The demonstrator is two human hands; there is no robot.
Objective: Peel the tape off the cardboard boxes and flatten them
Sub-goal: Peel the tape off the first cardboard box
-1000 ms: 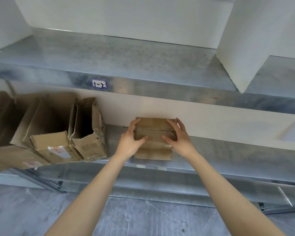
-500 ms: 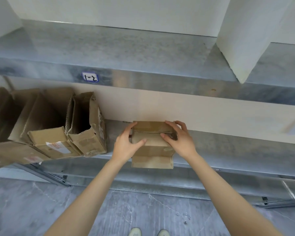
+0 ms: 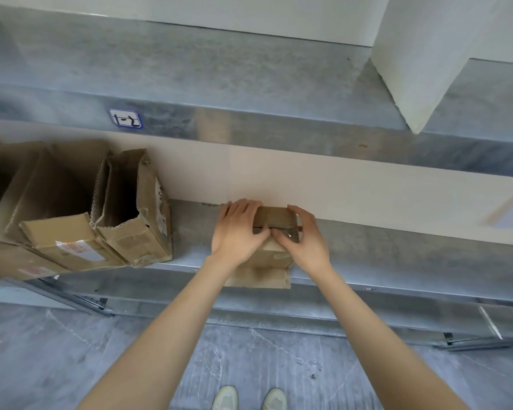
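Boxes (image 3: 125,241) stand open at the shelf's (image 3: 397,261) left. Your left hand (image 3: 237,232) has slid in over the small box (image 3: 274,217), mid-shelf at the near edge, fingers curled over its far top. Your right hand (image 3: 304,241) wraps its right side. Both thumbs, apart half a second ago, now meet on the tape (image 3: 288,233).

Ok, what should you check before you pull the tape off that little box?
1. Both hands on the small box: ok, the left hand and right hand grip its sides.
2. Thumbs at the tape: ok, they meet on the seam.
3. Loose tape end to grab: cannot tell.
4. Box fully on the shelf: not ok, its front flap hangs over the edge.
5. Room beside it: ok, the opened boxes stand apart on the left.
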